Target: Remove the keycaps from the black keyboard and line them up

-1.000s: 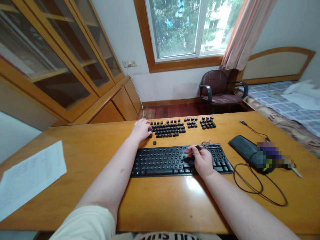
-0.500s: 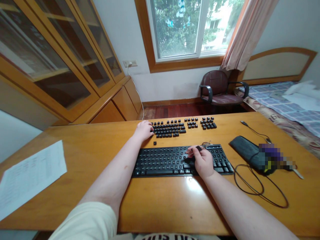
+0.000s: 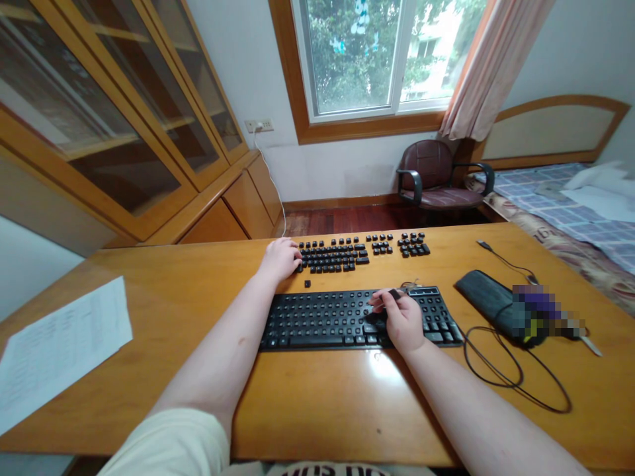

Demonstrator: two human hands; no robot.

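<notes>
My left hand reaches to the left end of several rows of loose black keycaps on the desk. Its fingers are bent and pressed together against a keycap, partly hidden under the fingertips. Below the rows a single keycap lies apart. Nearer me is a black keyboard, its upper rows bare of caps while the bottom row keeps its own. Over its right part, my right hand is closed around a small black-handled tool with thin wire, which looks like a keycap puller.
Printed papers lie at the desk's left. On the right are a dark pouch, a looped black cable and a partly blurred purple item. Beyond the desk stand a chair, a bed and a glass-fronted cabinet.
My left hand has shifted slightly left and towards me at the end of the keycap rows. My right hand stays over the keyboard with the tool.
</notes>
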